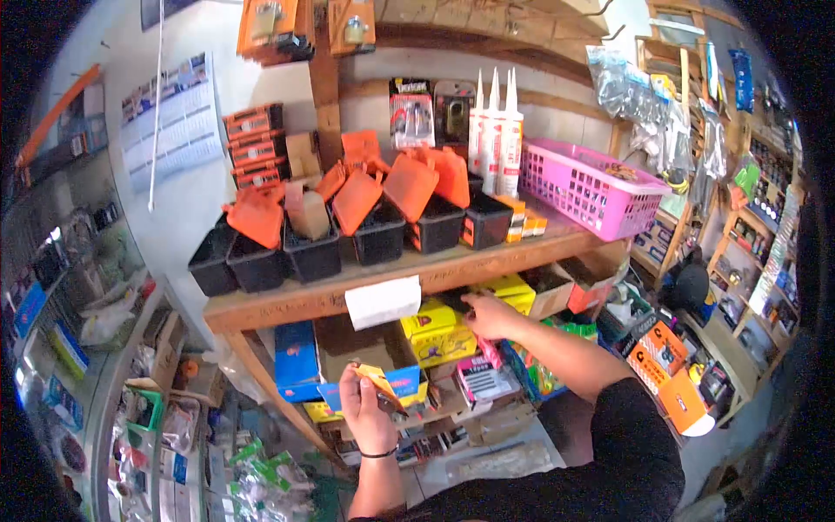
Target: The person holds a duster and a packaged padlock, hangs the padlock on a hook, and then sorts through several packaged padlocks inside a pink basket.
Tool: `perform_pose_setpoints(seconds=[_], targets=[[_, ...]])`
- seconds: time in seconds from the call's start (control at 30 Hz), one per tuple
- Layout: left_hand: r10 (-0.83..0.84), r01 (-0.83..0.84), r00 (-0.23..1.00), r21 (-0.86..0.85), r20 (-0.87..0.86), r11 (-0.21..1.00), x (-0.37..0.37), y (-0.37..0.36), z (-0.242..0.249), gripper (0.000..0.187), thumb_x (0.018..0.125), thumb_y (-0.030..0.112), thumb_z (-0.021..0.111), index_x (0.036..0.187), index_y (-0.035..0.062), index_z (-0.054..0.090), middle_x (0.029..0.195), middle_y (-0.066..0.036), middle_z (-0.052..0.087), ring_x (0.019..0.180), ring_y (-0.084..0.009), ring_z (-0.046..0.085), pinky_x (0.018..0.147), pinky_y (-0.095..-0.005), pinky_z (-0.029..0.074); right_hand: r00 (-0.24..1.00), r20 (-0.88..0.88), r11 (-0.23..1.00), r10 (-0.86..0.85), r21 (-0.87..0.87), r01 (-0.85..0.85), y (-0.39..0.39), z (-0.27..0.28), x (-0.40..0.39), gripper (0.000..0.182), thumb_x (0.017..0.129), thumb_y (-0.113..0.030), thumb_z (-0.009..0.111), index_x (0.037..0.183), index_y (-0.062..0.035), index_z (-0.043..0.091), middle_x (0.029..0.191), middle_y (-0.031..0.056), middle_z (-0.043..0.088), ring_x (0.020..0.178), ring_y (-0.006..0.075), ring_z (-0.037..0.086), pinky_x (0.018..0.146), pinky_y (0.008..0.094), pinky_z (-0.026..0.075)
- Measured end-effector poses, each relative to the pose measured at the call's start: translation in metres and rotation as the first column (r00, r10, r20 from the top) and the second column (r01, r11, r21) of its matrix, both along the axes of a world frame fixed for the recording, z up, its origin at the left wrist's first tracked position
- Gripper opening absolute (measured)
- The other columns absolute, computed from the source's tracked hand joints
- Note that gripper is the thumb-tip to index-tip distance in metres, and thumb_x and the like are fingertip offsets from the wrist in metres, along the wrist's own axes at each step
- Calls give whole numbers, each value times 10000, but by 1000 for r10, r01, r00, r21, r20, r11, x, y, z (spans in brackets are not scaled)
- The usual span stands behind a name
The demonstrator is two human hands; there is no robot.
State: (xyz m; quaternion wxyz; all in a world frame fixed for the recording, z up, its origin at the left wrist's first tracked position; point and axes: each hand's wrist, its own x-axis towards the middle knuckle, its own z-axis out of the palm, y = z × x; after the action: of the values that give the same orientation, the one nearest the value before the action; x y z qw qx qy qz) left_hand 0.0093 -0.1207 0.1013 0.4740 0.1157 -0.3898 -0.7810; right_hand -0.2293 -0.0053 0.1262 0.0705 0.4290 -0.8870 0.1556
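Observation:
My left hand, with a dark band at the wrist, is closed around a flat orange-yellow packet with a dark lower edge. It is in front of an open blue cardboard box on the shelf under the wooden counter. My right hand reaches under the counter edge to the yellow boxes. Its fingertips are at the dark gap between them, partly hidden, so their grip does not show. Just below that hand lie a pink item and a white-and-pink box.
On the wooden counter stand black bins with orange lids, white sealant tubes and a pink basket. A white paper hangs from its front edge. Orange boxes are at right, plastic-wrapped goods at lower left.

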Motion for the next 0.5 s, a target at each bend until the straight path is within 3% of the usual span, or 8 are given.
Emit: perform_pose_setpoints(seconds=[0.07,0.13,0.17,0.2,0.27,0.33,0.37,0.5], targets=[[71,-79,996,-130,-62,988,-8,-9,8,284,848,75,441,1116,-7,393,1000,-61,498,922,-131,473,796,-265,379,998,26,991,-50,129,46,10,35,25,406,752,-288,505,1082,-51,501,971,200,554,904,335,534,780,394,430],[-2,-31,994,-295,-112,955,-9,-11,32,238,831,61,470,1053,-2,415,973,-65,508,896,-130,483,792,-262,379,994,110,960,-26,282,-6,20,64,40,340,771,-335,486,993,-87,558,895,141,595,840,319,561,726,401,450],[-15,-32,991,-341,-134,940,-11,-11,46,197,817,48,493,997,7,424,947,-63,517,876,-129,492,787,-256,380,993,104,953,48,292,-76,29,76,51,314,768,-349,495,920,-89,583,848,120,608,801,308,574,692,411,458],[-39,-15,991,-405,-126,914,-11,-9,63,189,816,53,499,984,7,424,930,-53,518,863,-116,487,783,-237,371,993,87,935,84,336,-108,37,91,61,320,767,-359,500,923,-90,581,852,119,608,800,305,573,694,410,456],[9,-54,996,-548,-83,835,-13,-1,95,177,809,59,519,958,10,436,893,-37,519,822,-93,482,755,-217,371,951,52,914,305,266,-307,50,111,66,333,775,-361,493,939,-82,570,842,131,602,784,316,572,670,417,460],[-5,59,997,-717,77,694,-14,4,124,178,809,57,532,952,-4,445,860,-46,531,792,-88,494,716,-218,396,880,-233,910,414,125,-395,64,138,73,337,776,-334,502,989,-74,531,838,129,574,754,321,567,626,418,467],[90,39,989,-799,115,600,-15,9,141,157,806,67,542,920,-5,461,831,-42,529,738,-79,493,666,-209,406,836,-329,895,440,80,-440,72,157,77,341,772,-311,512,1016,-74,502,845,127,549,741,319,563,604,413,469],[235,-99,972,-879,15,466,-30,26,195,145,770,45,574,863,-11,476,650,-7,511,608,-52,467,542,-203,389,674,-619,833,403,-56,-550,93,221,91,405,752,-245,543,1101,-75,424,921,130,474,706,301,558,560,381,475]])
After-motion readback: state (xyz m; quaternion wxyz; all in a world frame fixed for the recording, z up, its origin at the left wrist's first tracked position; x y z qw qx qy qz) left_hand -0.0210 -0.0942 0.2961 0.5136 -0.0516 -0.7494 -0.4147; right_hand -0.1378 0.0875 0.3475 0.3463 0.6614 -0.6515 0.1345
